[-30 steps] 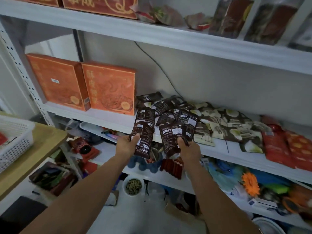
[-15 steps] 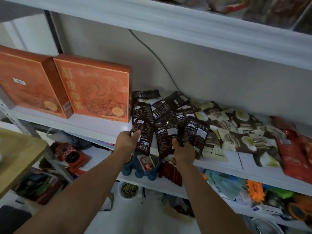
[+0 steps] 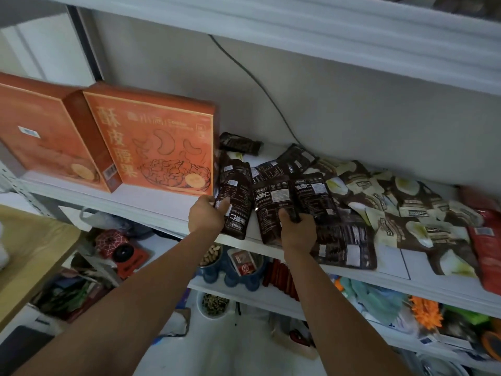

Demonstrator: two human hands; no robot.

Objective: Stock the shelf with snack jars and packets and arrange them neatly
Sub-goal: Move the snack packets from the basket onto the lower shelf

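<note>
Head view: the left hand (image 3: 206, 214) is curled round the lower end of a dark packet (image 3: 235, 191), thumb on its face, while the right hand (image 3: 296, 233) pinches a second dark packet (image 3: 268, 204) with the thumb laid across its front. Both packets lie side by side over the front edge of the white shelf (image 3: 151, 210), just right of an upright orange box (image 3: 160, 142). More dark packets (image 3: 344, 240) overlap behind and beside them, with cream-and-brown packets (image 3: 393, 202) farther right and red packets (image 3: 488, 245) at the far right.
</note>
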